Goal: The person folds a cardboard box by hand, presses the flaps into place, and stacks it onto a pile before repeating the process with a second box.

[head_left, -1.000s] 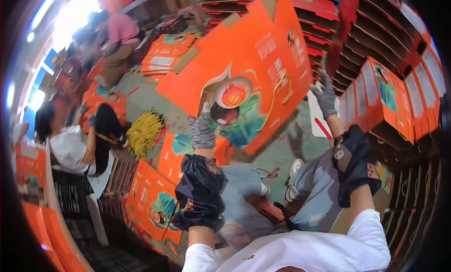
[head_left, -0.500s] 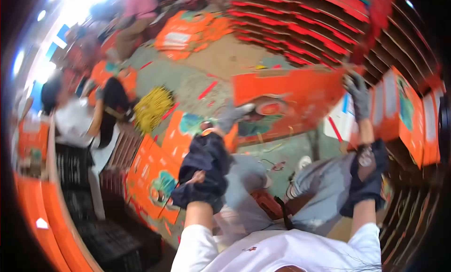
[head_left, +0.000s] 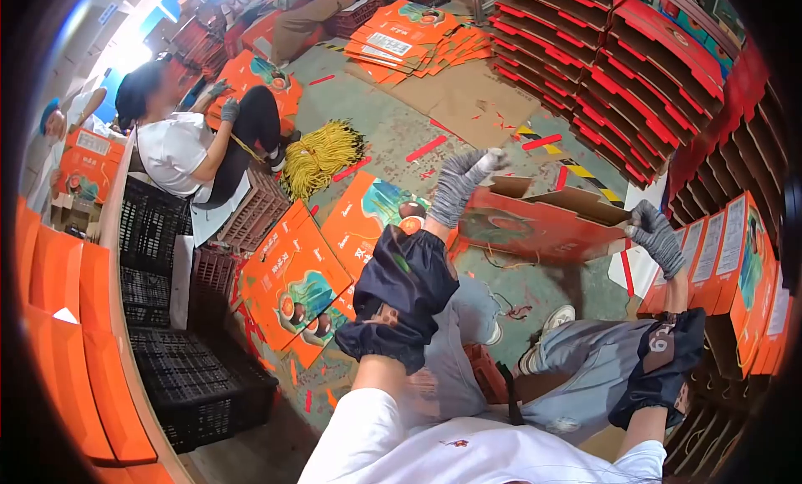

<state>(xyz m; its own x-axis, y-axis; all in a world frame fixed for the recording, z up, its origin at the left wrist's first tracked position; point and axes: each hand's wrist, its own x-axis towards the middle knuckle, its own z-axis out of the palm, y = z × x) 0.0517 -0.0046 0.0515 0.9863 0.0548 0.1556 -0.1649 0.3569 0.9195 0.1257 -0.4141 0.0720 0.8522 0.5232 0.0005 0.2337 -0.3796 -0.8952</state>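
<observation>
An orange printed carton (head_left: 555, 231) is held up in front of me, partly unfolded, its brown inner side showing along the top. My right hand (head_left: 656, 237), in a grey knit glove, grips its right end. At the left end is my gloved left hand (head_left: 464, 183), raised, fingers curled together just above the carton's top edge; whether they hold anything is hidden. Thin cord hangs along the carton's lower edge. Flat orange cartons (head_left: 292, 279) with green print lie on the floor by my left arm.
Stacked cartons (head_left: 576, 66) rise at the back right, and more orange cartons (head_left: 710, 258) stand by my right arm. A bundle of yellow cords (head_left: 322, 160) lies on the floor. Black crates (head_left: 196, 371) stand left. A seated co-worker (head_left: 180, 141) handles another carton.
The carton has gone from a flat panel to partly unfolded. My left hand has moved up and right, its fingers now above the carton's edge. My right hand has lowered slightly, still gripping.
</observation>
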